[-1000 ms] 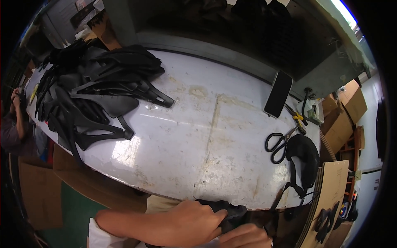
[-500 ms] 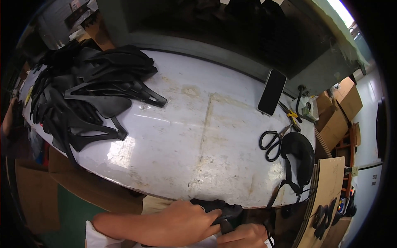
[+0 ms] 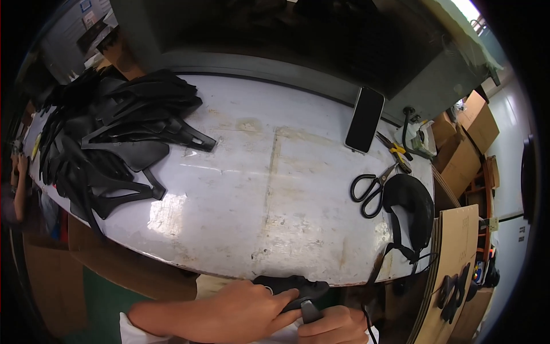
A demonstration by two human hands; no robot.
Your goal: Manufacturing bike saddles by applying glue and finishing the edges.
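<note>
At the near edge of the table, my left hand (image 3: 252,308) is closed on a limp black piece (image 3: 295,288), which lies under and beyond its fingers. My right hand (image 3: 335,325), close beside it, is closed around a flat dark-grey tab (image 3: 310,311) that sticks out toward the left fingers. Whether the tab belongs to the black piece or is a separate tool, I cannot tell. A thin black cord (image 3: 368,324) hangs by my right hand. Similar-looking black shaped pieces (image 3: 129,152) are heaped on the table's left side.
On the white table (image 3: 229,218), black-handled scissors (image 3: 372,190), yellow-handled pliers (image 3: 401,152) and a phone (image 3: 365,120) lie at the right. A black curved pouch with a strap (image 3: 412,206) is beside the scissors. Cardboard (image 3: 450,258) stands off the right edge. Another person's arm (image 3: 20,189) shows far left.
The view has shifted slightly, so the table's things sit a little further left. More of the grey tab shows between my hands. Both hands keep their hold.
</note>
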